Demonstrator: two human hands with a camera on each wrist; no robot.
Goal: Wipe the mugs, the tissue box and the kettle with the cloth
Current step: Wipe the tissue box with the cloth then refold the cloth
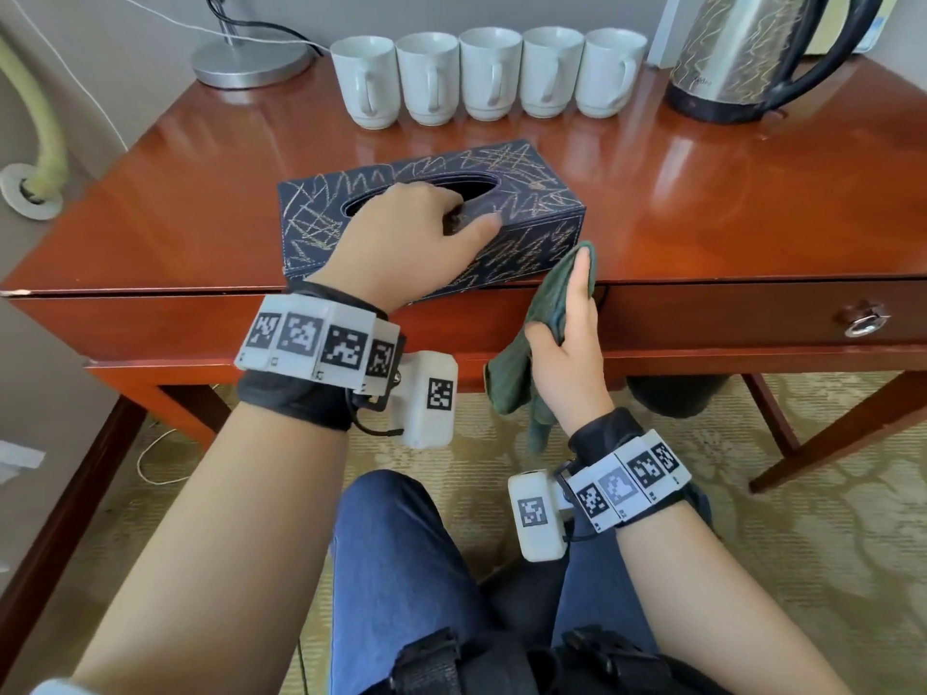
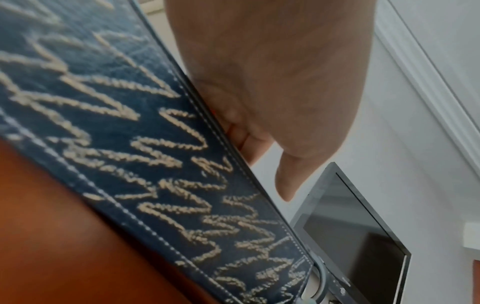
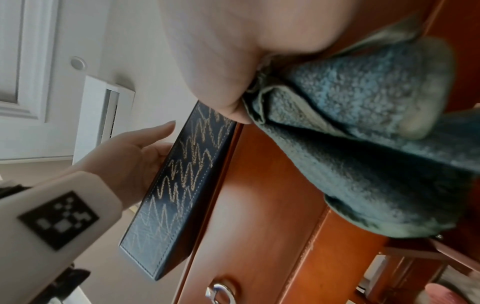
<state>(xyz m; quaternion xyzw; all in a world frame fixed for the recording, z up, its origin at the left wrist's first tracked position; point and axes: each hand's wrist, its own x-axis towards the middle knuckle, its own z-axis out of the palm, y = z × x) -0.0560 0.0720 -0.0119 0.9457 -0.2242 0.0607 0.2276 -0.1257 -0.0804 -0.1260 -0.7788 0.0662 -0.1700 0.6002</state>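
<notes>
The dark blue tissue box with tan scribbles lies near the table's front edge. My left hand rests on its top, fingers curled into the oval opening, thumb along the front top edge. In the left wrist view the box's side runs beside my palm. My right hand grips a folded green cloth just right of the box's near corner, against the table's front; the cloth hangs down. Several white mugs stand in a row at the back. The steel kettle stands at the back right.
The reddish wooden table has a front drawer with a metal pull. A lamp base with cables sits at the back left. My knees are under the table's front edge.
</notes>
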